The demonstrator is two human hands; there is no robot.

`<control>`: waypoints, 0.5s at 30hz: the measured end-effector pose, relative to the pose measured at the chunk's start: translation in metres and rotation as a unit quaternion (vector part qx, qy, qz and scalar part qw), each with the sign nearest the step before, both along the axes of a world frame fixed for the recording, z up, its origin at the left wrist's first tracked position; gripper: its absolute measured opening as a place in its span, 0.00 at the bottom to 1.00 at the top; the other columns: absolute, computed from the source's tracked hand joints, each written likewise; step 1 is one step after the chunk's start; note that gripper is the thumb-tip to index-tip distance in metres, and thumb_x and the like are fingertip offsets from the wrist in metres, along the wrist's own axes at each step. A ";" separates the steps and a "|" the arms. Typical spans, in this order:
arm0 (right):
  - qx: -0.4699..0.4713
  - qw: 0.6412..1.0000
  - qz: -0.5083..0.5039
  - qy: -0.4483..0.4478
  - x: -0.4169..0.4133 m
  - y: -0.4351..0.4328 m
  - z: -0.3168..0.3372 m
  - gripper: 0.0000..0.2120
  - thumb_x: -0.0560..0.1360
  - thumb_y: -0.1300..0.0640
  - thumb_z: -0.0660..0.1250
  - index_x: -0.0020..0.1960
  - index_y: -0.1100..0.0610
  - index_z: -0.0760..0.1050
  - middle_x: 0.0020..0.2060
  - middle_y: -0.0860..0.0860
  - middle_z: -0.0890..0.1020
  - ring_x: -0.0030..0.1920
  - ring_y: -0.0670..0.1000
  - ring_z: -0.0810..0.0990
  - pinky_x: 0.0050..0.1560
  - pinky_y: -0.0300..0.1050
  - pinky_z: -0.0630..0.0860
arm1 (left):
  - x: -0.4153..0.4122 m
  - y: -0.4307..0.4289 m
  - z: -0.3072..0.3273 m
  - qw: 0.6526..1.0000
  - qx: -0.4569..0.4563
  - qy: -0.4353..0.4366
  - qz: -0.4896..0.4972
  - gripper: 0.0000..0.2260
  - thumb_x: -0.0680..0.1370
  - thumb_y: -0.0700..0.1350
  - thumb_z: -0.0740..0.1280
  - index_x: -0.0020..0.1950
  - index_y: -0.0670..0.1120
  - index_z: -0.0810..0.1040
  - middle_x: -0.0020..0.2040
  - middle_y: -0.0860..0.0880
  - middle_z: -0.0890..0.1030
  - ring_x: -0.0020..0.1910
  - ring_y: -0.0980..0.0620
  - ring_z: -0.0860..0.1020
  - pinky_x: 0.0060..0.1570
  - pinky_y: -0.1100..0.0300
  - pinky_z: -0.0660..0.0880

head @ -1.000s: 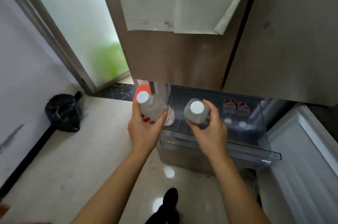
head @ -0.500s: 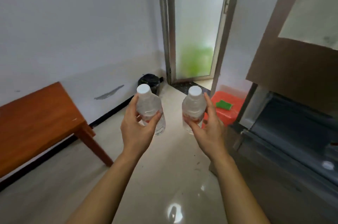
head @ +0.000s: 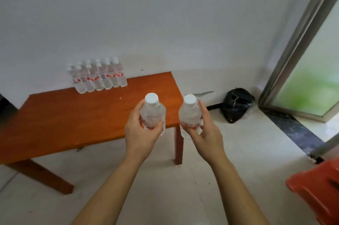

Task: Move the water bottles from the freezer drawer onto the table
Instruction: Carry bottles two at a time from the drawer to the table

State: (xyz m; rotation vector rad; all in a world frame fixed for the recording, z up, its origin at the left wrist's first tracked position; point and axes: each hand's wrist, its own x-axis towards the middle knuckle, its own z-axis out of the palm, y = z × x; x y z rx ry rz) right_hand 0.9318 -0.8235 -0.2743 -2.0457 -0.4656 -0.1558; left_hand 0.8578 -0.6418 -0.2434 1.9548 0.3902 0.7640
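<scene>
My left hand (head: 141, 133) grips a clear water bottle (head: 153, 112) with a white cap and a red label, held upright in front of the table's right end. My right hand (head: 205, 131) grips a second bottle of the same kind (head: 189, 112), just right of the table's front corner. The orange-brown wooden table (head: 73, 118) stands against the white wall. Several water bottles (head: 99, 76) stand in two rows at the table's back edge, touching the wall. The freezer drawer is out of view.
A black bag (head: 236, 104) lies on the floor by the wall, right of the table. A metal-framed glass door (head: 308, 70) is at the right. A red plastic object (head: 319, 190) sits at the lower right. Pale tiled floor (head: 165, 188) lies below my arms.
My view has swung left from the freezer to the table. Both hands carry their bottles along, and the full table with its rows of bottles has come into sight.
</scene>
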 end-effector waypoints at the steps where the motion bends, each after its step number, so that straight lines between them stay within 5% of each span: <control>1: 0.001 1.000 0.023 0.003 0.006 0.025 0.001 0.40 0.75 0.38 0.69 0.78 0.32 0.46 0.72 0.38 0.70 0.69 0.45 0.73 0.65 0.48 0.74 | 0.002 0.021 -0.001 1.000 -0.004 -0.002 0.010 0.36 0.68 0.45 0.80 0.73 0.54 0.69 0.67 0.55 0.76 0.65 0.52 0.75 0.63 0.50 0.77; 5: 0.005 0.995 0.101 0.003 0.031 0.107 -0.001 0.41 0.75 0.41 0.71 0.78 0.33 0.47 0.68 0.26 0.67 0.66 0.30 0.67 0.63 0.35 0.70 | 0.016 0.085 -0.010 0.999 -0.014 -0.001 0.043 0.35 0.67 0.46 0.80 0.71 0.56 0.70 0.65 0.57 0.77 0.64 0.54 0.76 0.62 0.52 0.77; 9: -0.005 0.988 0.151 0.017 0.071 0.169 -0.012 0.41 0.75 0.40 0.70 0.78 0.33 0.46 0.72 0.38 0.71 0.70 0.43 0.72 0.66 0.51 0.75 | 0.046 0.138 -0.027 0.997 -0.030 0.007 0.073 0.37 0.67 0.46 0.80 0.73 0.53 0.70 0.64 0.56 0.78 0.63 0.55 0.77 0.61 0.49 0.78; 15: 0.009 0.981 0.194 0.007 0.167 0.256 -0.028 0.39 0.75 0.42 0.70 0.78 0.36 0.51 0.72 0.39 0.70 0.70 0.44 0.72 0.65 0.51 0.76 | 0.126 0.221 -0.040 0.995 -0.009 0.016 0.098 0.34 0.68 0.46 0.81 0.70 0.57 0.71 0.65 0.59 0.75 0.66 0.55 0.75 0.64 0.49 0.76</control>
